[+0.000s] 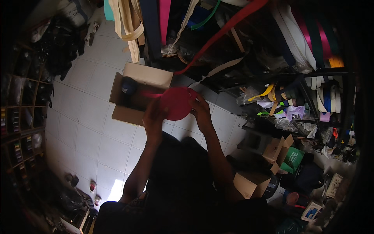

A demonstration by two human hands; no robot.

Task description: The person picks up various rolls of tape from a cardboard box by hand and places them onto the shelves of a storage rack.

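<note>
Both hands are clamped on a flat, round crimson roll of ribbon or webbing [178, 103], the left hand [154, 114] at its left edge and the right hand [201, 110] at its right; which of the two bears more of it, I cannot tell. The roll's underside and several fingertips are out of sight, and its windings blur into one matte disc. The interior of the open cardboard box [148, 73] sinks into shadow—a dark blue rounded bundle [128, 85] shows near its left wall, its exact kind unclear. Both forearms rise from the lower edge and converge, elbows spread, wrists bent inward, so the roll sits in front of the body, beside the box's right end. A loose pinkish-red tail [151, 94] stretches left from the roll over the box opening. Stiff brown flaps fold outward above smooth pale floor tiles [89, 128]. A long red strap [222, 33] slants down from the top edge, which cuts it off, as it does the woven beige straps [127, 23] hanging left of it.
</note>
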